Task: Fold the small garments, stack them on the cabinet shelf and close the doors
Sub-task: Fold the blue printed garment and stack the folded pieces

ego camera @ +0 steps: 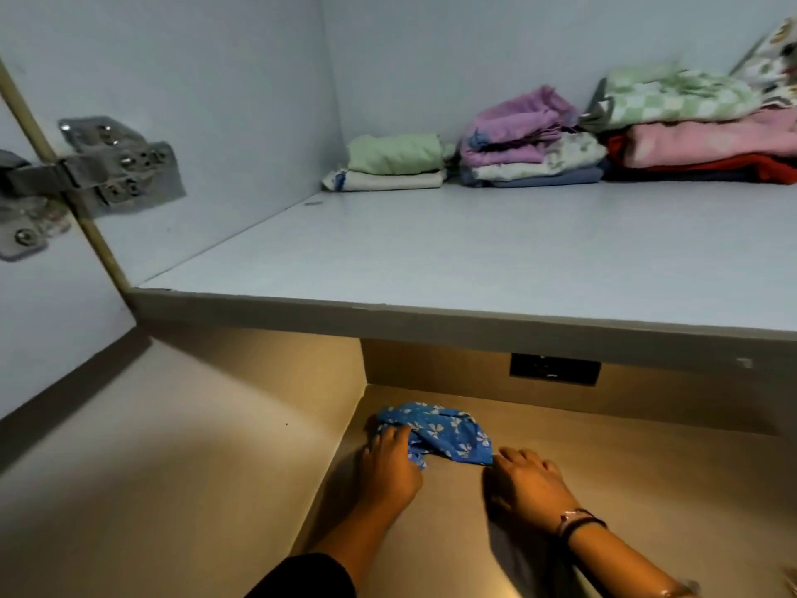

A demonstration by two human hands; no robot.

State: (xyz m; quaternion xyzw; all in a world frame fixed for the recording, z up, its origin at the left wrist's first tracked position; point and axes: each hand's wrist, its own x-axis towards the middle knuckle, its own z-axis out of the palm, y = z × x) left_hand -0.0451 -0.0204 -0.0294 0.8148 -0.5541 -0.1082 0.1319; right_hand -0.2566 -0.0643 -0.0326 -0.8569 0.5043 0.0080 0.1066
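Observation:
A small blue garment (444,431) with white bow prints lies crumpled on the beige counter (604,489) below the cabinet. My left hand (390,461) grips its left edge. My right hand (528,483) pinches its right corner. Above, the pale cabinet shelf (431,261) holds folded stacks at the back: a green and white pile (390,164), a purple and floral pile (528,144), and a taller pile with a green checked piece, pink and red (698,131).
The open cabinet door (47,317) with its metal hinge (86,174) stands at the left. A dark wall socket (554,369) sits under the shelf at the back of the counter. A side wall (194,446) borders the counter on the left.

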